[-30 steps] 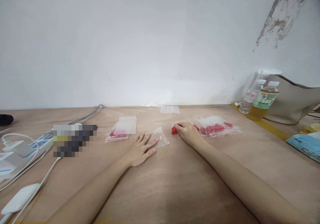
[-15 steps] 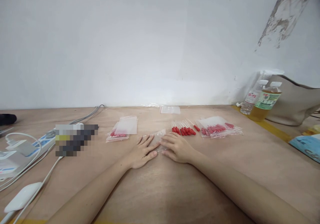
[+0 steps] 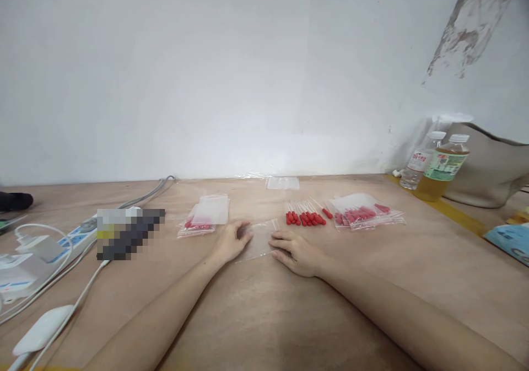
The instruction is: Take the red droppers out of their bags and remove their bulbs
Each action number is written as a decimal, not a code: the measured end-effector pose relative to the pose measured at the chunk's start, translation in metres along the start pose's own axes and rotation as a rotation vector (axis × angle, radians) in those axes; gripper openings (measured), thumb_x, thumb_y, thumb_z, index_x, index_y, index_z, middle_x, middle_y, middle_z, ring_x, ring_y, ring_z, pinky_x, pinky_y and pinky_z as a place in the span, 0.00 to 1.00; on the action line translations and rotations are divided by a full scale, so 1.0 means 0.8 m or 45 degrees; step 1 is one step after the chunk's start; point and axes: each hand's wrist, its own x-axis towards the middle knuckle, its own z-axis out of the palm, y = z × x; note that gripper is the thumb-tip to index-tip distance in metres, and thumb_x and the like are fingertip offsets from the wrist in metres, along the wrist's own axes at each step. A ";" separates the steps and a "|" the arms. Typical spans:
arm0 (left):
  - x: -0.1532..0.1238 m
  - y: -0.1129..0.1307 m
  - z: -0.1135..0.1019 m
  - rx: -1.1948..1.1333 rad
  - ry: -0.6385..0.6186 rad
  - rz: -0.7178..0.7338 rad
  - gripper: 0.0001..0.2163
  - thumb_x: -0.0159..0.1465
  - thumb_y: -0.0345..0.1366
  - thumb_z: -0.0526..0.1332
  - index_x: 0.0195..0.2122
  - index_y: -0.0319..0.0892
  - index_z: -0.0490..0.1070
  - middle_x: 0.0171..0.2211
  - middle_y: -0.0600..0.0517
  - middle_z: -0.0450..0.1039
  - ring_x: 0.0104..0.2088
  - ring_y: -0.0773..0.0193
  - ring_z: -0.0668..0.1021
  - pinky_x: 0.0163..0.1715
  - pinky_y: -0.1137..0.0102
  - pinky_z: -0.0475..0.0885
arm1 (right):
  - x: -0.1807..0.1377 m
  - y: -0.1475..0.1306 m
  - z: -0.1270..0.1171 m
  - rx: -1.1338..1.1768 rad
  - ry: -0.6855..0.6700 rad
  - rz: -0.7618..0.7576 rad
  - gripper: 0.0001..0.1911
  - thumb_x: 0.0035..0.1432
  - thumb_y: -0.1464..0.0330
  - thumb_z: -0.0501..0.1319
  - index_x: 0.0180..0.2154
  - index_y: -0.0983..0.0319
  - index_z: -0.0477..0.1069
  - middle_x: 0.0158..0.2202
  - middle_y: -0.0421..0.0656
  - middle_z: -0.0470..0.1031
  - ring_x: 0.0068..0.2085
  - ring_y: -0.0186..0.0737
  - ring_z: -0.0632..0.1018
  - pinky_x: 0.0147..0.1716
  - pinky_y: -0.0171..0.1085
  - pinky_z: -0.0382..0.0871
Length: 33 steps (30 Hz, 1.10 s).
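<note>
A small clear zip bag (image 3: 260, 241) lies flat on the table between my hands. My left hand (image 3: 232, 243) rests at its left edge, fingers curved and thumb apart from them. On the bag's right edge lie the fingertips of my right hand (image 3: 298, 253), stretched out and loosely apart. Neither hand grips anything that I can see. Just beyond my right hand is a row of red-tipped sticks (image 3: 306, 218), with one stick (image 3: 327, 213) set apart at its right.
Filled zip bags with red tips (image 3: 361, 214) are piled right; another bag pile (image 3: 210, 211) sits left. Flat bags (image 3: 282, 183) lie near the wall. A power strip (image 3: 80, 233) with cables is far left. Bottles (image 3: 441, 170) and a grey-beige bag (image 3: 487, 167) stand right.
My left hand has drawn left and its spread fingers have curled. My right hand has shifted slightly toward me, and more of the clear bag shows between the hands.
</note>
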 end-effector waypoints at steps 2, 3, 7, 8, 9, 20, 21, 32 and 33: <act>0.003 0.004 -0.006 0.047 -0.019 -0.047 0.13 0.53 0.41 0.59 0.38 0.40 0.66 0.36 0.49 0.72 0.35 0.60 0.74 0.35 0.67 0.68 | -0.001 0.002 0.000 0.010 0.043 -0.002 0.16 0.58 0.65 0.51 0.45 0.61 0.69 0.49 0.49 0.66 0.49 0.40 0.68 0.49 0.40 0.63; 0.003 0.006 -0.009 0.061 -0.047 -0.064 0.13 0.52 0.41 0.59 0.36 0.41 0.65 0.34 0.50 0.71 0.33 0.61 0.73 0.33 0.68 0.68 | -0.001 0.004 0.000 0.009 0.076 -0.007 0.15 0.57 0.65 0.51 0.44 0.61 0.69 0.48 0.49 0.66 0.49 0.40 0.68 0.48 0.40 0.63; 0.000 0.014 -0.017 0.068 -0.206 -0.097 0.12 0.53 0.39 0.58 0.36 0.43 0.58 0.23 0.57 0.67 0.26 0.65 0.72 0.25 0.72 0.64 | -0.001 0.010 -0.001 -0.085 0.270 0.011 0.12 0.56 0.65 0.53 0.40 0.59 0.70 0.46 0.49 0.66 0.47 0.43 0.68 0.46 0.45 0.63; 0.001 0.013 -0.020 0.078 -0.207 -0.099 0.11 0.54 0.38 0.57 0.36 0.44 0.57 0.22 0.58 0.66 0.24 0.65 0.71 0.24 0.73 0.63 | -0.001 0.012 -0.002 -0.114 0.313 0.028 0.11 0.55 0.65 0.54 0.40 0.59 0.70 0.46 0.49 0.66 0.47 0.43 0.68 0.46 0.46 0.63; 0.004 0.011 -0.024 0.097 -0.172 -0.109 0.10 0.55 0.37 0.56 0.36 0.44 0.56 0.21 0.58 0.66 0.24 0.65 0.71 0.23 0.73 0.62 | 0.000 0.014 -0.002 -0.133 0.340 0.041 0.11 0.55 0.65 0.54 0.39 0.59 0.71 0.45 0.49 0.66 0.46 0.43 0.68 0.45 0.46 0.63; 0.062 -0.087 -0.101 0.517 0.377 -0.669 0.14 0.53 0.40 0.57 0.37 0.39 0.59 0.35 0.42 0.68 0.39 0.49 0.72 0.33 0.63 0.64 | 0.000 0.018 0.000 -0.152 0.331 -0.008 0.10 0.56 0.66 0.53 0.35 0.61 0.71 0.44 0.49 0.65 0.45 0.42 0.68 0.43 0.44 0.64; 0.057 -0.088 -0.103 0.570 0.437 -0.640 0.15 0.53 0.42 0.57 0.37 0.38 0.60 0.37 0.41 0.67 0.41 0.48 0.70 0.35 0.61 0.63 | -0.001 0.018 -0.001 -0.150 0.331 -0.003 0.10 0.56 0.66 0.53 0.35 0.61 0.71 0.44 0.49 0.65 0.45 0.42 0.67 0.43 0.44 0.64; -0.029 -0.087 -0.107 0.814 0.058 0.529 0.11 0.60 0.42 0.51 0.34 0.45 0.70 0.35 0.48 0.69 0.38 0.58 0.70 0.39 0.64 0.61 | -0.001 0.012 -0.007 -0.136 0.279 0.006 0.10 0.55 0.66 0.54 0.35 0.62 0.71 0.44 0.50 0.64 0.45 0.43 0.67 0.43 0.44 0.64; -0.030 -0.089 -0.105 0.801 0.083 0.535 0.10 0.61 0.40 0.50 0.33 0.45 0.70 0.34 0.48 0.70 0.38 0.58 0.70 0.39 0.65 0.61 | -0.001 0.013 -0.007 -0.131 0.284 0.001 0.09 0.55 0.66 0.54 0.35 0.62 0.71 0.44 0.50 0.64 0.45 0.43 0.67 0.43 0.44 0.65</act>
